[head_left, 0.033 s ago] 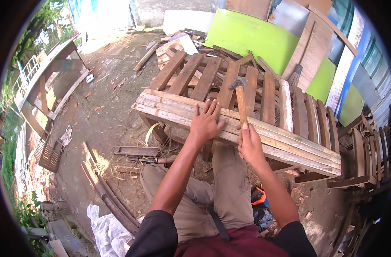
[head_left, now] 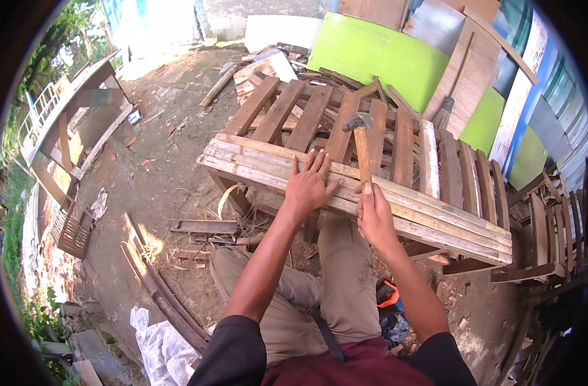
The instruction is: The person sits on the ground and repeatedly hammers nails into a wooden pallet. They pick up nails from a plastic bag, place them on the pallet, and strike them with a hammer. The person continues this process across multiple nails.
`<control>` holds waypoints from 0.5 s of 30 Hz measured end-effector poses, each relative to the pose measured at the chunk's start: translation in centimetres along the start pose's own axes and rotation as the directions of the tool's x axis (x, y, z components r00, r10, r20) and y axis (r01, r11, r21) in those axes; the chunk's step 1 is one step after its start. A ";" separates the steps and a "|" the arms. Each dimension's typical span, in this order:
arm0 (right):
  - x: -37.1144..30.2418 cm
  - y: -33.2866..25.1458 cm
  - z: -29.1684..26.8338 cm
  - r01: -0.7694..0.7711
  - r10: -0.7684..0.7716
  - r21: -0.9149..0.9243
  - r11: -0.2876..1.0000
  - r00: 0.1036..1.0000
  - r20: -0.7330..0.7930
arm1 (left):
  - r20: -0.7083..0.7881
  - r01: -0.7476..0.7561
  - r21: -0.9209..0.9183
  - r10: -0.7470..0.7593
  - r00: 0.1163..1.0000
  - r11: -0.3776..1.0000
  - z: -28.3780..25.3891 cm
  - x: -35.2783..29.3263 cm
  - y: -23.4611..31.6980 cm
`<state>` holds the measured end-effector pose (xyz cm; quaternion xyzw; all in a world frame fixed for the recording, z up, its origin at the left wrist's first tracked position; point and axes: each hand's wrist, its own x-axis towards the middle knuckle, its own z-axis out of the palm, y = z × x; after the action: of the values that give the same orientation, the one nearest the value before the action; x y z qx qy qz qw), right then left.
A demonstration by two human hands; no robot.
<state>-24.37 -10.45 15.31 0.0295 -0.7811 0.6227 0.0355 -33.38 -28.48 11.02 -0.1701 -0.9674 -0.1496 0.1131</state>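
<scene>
My right hand (head_left: 376,215) is closed around the lower end of a hammer's wooden handle. The hammer (head_left: 363,154) points away from me, its dark metal head over the brown slats of a wooden slatted bench (head_left: 309,119). Along the bench's near edge lie several long, pale, weathered wooden strips (head_left: 429,204), side by side. My left hand (head_left: 310,183) rests on these strips with its fingers spread, left of the hammer, holding nothing. Whether the hammer's head touches a slat, I cannot tell.
Boards and a broom (head_left: 443,112) lean on the back wall beside a bright green panel (head_left: 384,61). Scrap wood lies behind the bench. Bamboo poles (head_left: 162,293) and a white sack (head_left: 156,341) are at lower left. A brown crate (head_left: 76,238) stands far left; a slatted frame (head_left: 543,225) stands right.
</scene>
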 end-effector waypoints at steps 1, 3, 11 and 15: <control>0.3 1.0 0.2 0.149 -0.153 -0.097 0.984 0.988 -0.030 | 0.002 -0.004 0.005 0.004 1.000 1.000 -0.2 0.0 0.2; 0.7 1.2 -0.2 0.175 -0.175 -0.233 0.957 0.984 0.018 | 0.025 -0.001 -0.002 0.001 1.000 1.000 -0.6 0.2 0.3; 0.4 -1.2 -0.6 0.108 -0.108 -0.017 0.994 0.994 0.011 | 0.030 0.008 0.000 -0.008 1.000 1.000 -0.8 0.5 0.2; 0.9 0.3 -1.1 -0.085 0.112 -0.179 0.980 0.984 0.142 | 0.044 0.017 0.016 -0.018 0.999 1.000 -0.8 0.7 0.1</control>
<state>-25.30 -9.35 15.30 0.0345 -0.8330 0.5497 -0.0523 -33.82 -28.47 11.99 -0.1641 -0.9722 -0.1391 0.0920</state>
